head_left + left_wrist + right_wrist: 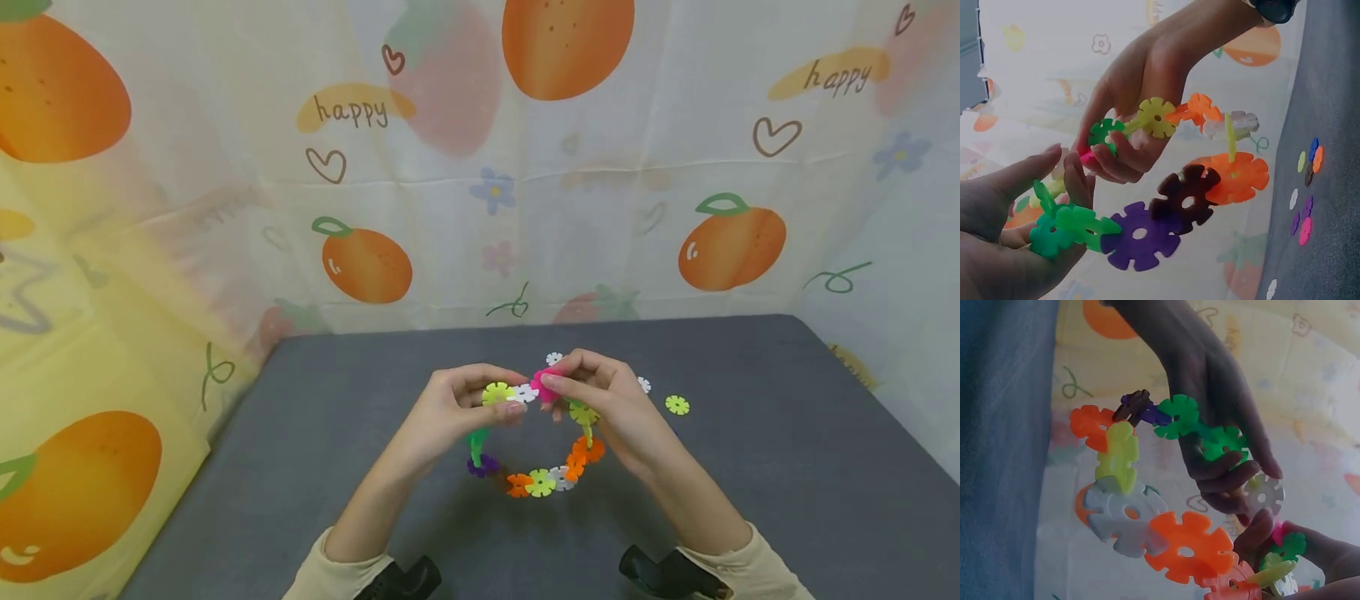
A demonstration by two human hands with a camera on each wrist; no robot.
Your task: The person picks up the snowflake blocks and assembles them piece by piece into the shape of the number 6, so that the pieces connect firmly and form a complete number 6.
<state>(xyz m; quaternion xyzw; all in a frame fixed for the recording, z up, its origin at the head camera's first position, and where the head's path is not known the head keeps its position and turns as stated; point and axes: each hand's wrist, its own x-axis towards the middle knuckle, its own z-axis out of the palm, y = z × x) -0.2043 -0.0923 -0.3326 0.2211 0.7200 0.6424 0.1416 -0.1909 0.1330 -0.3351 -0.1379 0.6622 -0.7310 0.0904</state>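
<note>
Left hand (442, 410) pinches white notched plastic disc (527, 392), right hand (613, 402) pink plastic disc (546, 393); likely light, stiff; grip rims

A chain of interlocked, multicoloured, flower-shaped plastic discs (540, 482) hangs in a ring, lowest at its near side. At the far side, the left hand (452, 408) pinches a white notched plastic disc (524, 393) beside the right hand's (600, 392) pink notched plastic disc (545, 386) (whether they interlock is unclear).

In the head view, we saw the pink disc (537, 386) partly hidden by the right hand (603, 390), and the left sleeve (333, 575) cut off by the edge at seven o'clock.
</note>
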